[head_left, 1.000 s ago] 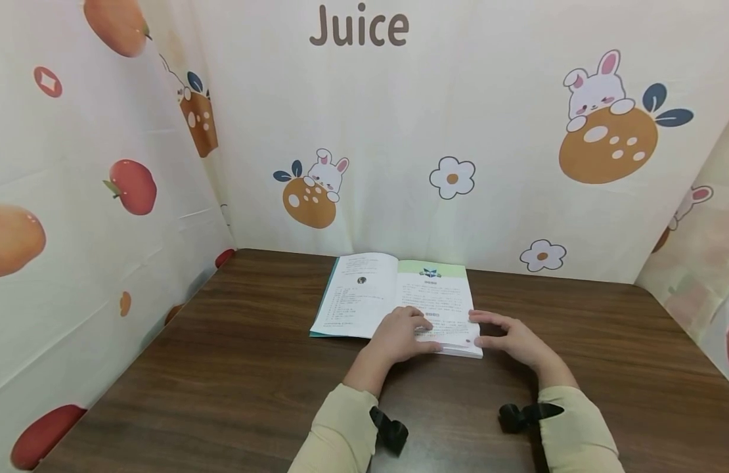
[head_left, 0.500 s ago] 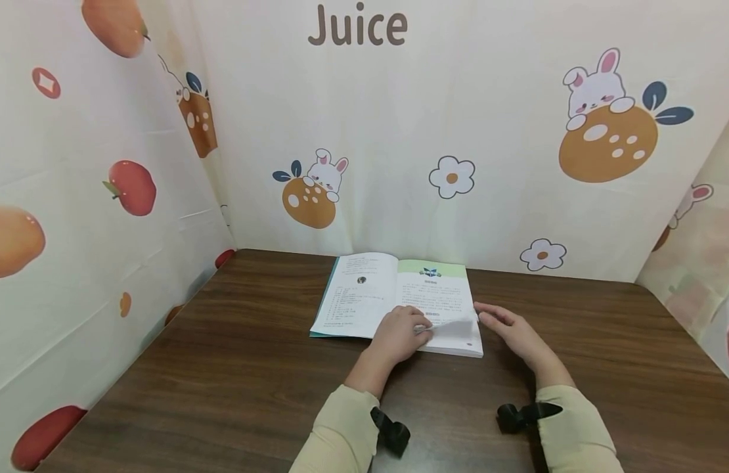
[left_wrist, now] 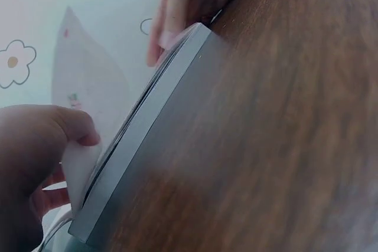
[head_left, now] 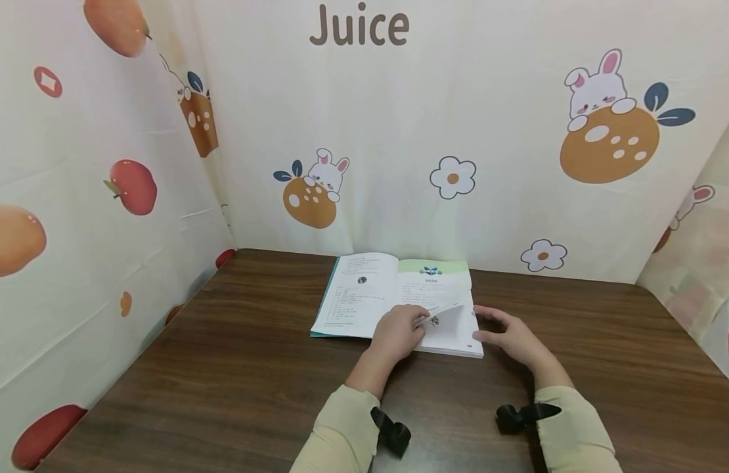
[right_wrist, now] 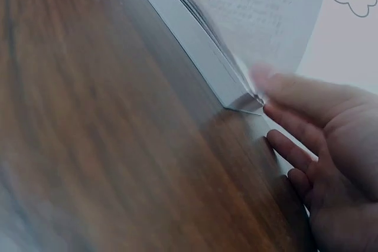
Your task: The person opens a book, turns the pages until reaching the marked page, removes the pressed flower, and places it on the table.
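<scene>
An open book (head_left: pixel 355 305) with printed white pages and a teal cover edge lies on the table. My left hand (head_left: pixel 397 330) pinches a lifted page (left_wrist: pixel 97 78) near the book's lower edge; in the left wrist view the thumb is in front of the sheet and fingers are behind it. That page stands up from the right half and curls toward the left. My right hand (head_left: pixel 512 338) is at the book's right edge, thumb and forefinger apart. In the right wrist view its blurred thumb (right_wrist: pixel 266 81) is at the corner of the pages, the other fingers loosely bent beside it.
The brown wooden table (head_left: pixel 222 394) runs to a curtain (head_left: pixel 388 118) printed with fruit, rabbits and flowers, close behind the book. Black straps with small devices are on both wrists, over light sleeves (head_left: pixel 341 427).
A page on the right half has lifted and curled leftward, and my left hand now pinches it. My right hand moved slightly up at the book's edge, then its thumb and forefinger spread again.
</scene>
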`<control>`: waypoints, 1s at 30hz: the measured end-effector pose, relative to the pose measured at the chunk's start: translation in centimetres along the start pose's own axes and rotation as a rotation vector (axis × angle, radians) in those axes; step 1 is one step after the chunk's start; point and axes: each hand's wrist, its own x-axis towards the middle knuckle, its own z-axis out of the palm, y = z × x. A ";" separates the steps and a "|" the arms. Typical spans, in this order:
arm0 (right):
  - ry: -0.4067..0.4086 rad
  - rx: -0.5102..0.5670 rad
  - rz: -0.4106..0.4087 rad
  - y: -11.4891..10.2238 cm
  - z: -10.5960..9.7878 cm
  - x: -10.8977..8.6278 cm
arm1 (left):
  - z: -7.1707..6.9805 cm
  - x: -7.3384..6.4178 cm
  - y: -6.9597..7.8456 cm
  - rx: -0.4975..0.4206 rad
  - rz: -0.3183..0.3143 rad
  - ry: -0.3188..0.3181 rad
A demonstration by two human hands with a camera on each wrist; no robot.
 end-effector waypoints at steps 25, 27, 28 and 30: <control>0.003 -0.003 -0.022 -0.2 0.0 0.0 | -5.8 0.3 -3.7 -0.479 -0.225 0.459; 0.000 -0.003 -0.018 -0.2 0.0 0.1 | -6.3 0.2 -4.3 -0.483 -0.213 0.519; -0.001 -0.005 -0.016 -0.2 0.0 0.1 | -6.5 0.1 -4.6 -0.485 -0.211 0.546; -0.003 -0.006 -0.016 -0.2 0.0 0.1 | -6.9 -0.1 -5.3 -0.502 -0.216 0.585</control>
